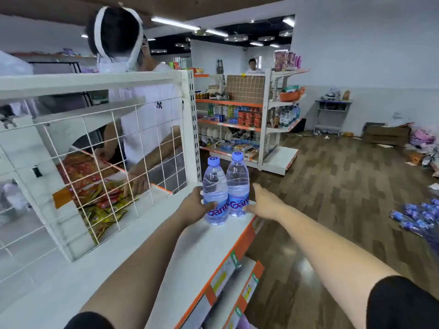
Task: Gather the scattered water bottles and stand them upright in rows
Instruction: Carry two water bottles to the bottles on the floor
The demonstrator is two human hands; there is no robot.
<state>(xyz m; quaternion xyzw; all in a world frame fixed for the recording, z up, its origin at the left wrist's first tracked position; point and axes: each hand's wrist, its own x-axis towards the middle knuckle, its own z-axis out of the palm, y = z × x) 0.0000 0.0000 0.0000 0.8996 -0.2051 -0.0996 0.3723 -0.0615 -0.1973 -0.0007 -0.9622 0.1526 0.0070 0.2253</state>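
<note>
Two clear water bottles with blue caps and blue labels stand upright side by side on the white shelf (202, 252). My left hand (196, 205) grips the left bottle (215, 193) around its label, thumb across the front. My right hand (264, 200) is beside the right bottle (237, 186), its thumb touching the label and its fingers extended behind the bottle. More blue bottles or packs (418, 217) lie scattered on the floor at the right.
A white wire grid panel (99, 162) closes the shelf's back; behind it a person in a white shirt (147, 119) handles red and yellow snack packets (99, 195). Another stocked shelf unit (247, 122) stands ahead. Wooden floor to the right holds boxes and clutter.
</note>
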